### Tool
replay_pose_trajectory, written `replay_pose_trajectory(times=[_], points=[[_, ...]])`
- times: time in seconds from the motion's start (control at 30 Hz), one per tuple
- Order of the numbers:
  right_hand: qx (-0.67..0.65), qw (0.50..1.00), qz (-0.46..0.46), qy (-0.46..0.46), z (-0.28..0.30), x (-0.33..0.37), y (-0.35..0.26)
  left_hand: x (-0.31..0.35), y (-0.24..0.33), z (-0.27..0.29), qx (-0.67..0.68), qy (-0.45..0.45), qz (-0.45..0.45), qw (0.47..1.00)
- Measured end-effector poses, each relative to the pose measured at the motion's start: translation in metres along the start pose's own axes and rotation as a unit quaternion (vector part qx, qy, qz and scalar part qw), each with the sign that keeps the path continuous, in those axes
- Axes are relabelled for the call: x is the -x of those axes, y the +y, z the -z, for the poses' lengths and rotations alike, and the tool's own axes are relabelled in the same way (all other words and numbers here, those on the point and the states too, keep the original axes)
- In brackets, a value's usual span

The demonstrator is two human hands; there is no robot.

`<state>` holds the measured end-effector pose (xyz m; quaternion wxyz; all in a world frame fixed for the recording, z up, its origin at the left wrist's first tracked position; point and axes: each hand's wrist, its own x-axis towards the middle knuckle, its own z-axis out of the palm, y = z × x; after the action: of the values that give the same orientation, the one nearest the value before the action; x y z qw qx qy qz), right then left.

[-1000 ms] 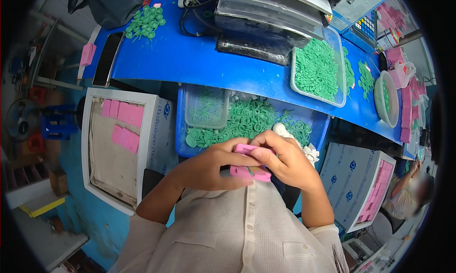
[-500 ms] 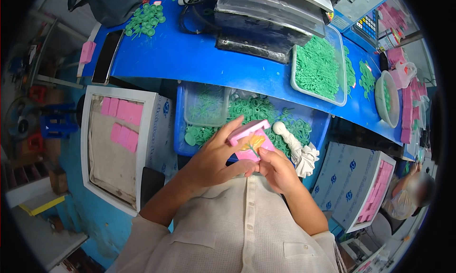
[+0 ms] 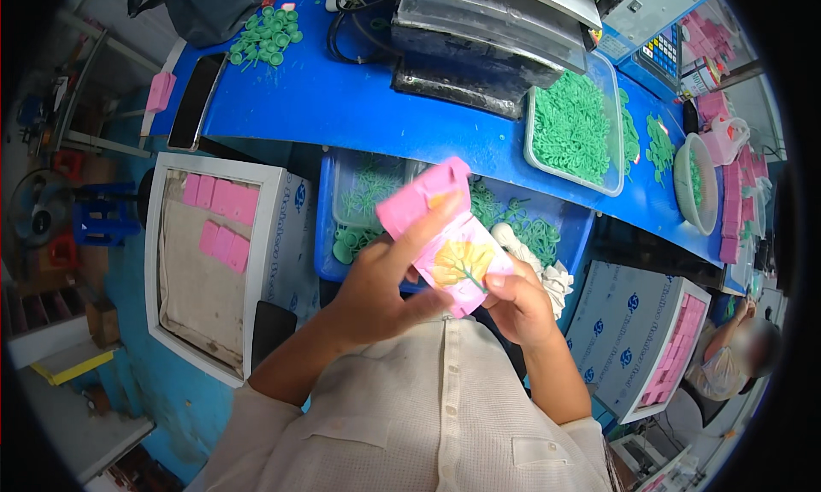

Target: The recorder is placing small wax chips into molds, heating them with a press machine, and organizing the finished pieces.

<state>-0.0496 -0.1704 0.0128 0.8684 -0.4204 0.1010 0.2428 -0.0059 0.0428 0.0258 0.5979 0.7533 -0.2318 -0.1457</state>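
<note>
From the head view, you hold the pink box up in front of your chest, in the air just short of the near edge of the blue table. Your left hand has its grip closed on the box's left side, fingers reaching up toward the raised flap; your right hand pinches the lower right corner, thumb on the printed tree panel.

It looks like thin card: light, stiff along the folds, easily crushed on the flat faces, so hold it by edges and corners as you do.

Room is tight ahead: the blue bin of green rings sits just beyond the box. The white carton holding pink boxes on your left and another white carton on your right hem you in.
</note>
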Motion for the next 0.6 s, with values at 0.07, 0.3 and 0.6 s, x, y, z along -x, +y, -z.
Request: replay_pose_trajectory(times=[0.07, 0.3, 0.6], points=[[0.015, 0.997, 0.011, -0.073, -0.002, 0.002, -0.001, -0.008, -0.001, 0.000, 0.026, 0.104, -0.044, 0.993], [-0.055, 0.991, 0.030, -0.116, -0.008, 0.008, 0.002, -0.025, -0.013, 0.036, -0.402, 0.109, -0.196, 0.888], [-0.091, 0.993, 0.038, -0.069, -0.017, 0.006, 0.005, 0.003, -0.026, -0.019, -0.004, 0.091, -0.131, 0.987]])
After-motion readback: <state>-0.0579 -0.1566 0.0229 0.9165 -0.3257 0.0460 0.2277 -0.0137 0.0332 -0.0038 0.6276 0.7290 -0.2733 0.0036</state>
